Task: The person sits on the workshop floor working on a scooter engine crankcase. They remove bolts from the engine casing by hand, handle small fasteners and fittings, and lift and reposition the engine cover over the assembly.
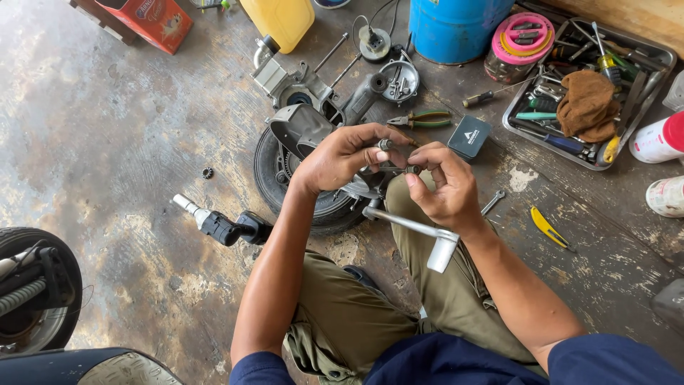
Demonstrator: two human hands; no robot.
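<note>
Two bare hands meet over the person's olive-trousered knees, working one small part between them. Nearest the camera, a silver metal T-shaped socket wrench (420, 235) lies across the right thigh, untouched. Just beyond it, the right hand (443, 189) has its fingers curled shut, thumb and forefinger pinching the end of a short dark metal bolt (397, 169). The left hand (340, 158) closes over the bolt's other end, its fingertips also pinching a small grey metal nut or sleeve (385, 145) held just above. Both pieces sit between the two hands, above a small black rubber wheel with its metal hub (299, 187) lying flat on the stained concrete floor (121, 135).

The bolt looks stiff, light and probably oily, so it would likely slip unless pinched by its ends; the head or the threads seem the surest places to grip. It appears tough rather than fragile, though small enough to drop and lose.

Left of the wheel lies a black and silver shaft part (221, 224). Farther off rest green-handled pliers (422, 118), a small black box (468, 136) and, to the right, a grey metal tray of tools (659, 60) with a brown rag (588, 104). Farthest stands a blue plastic drum (452, 25).
</note>
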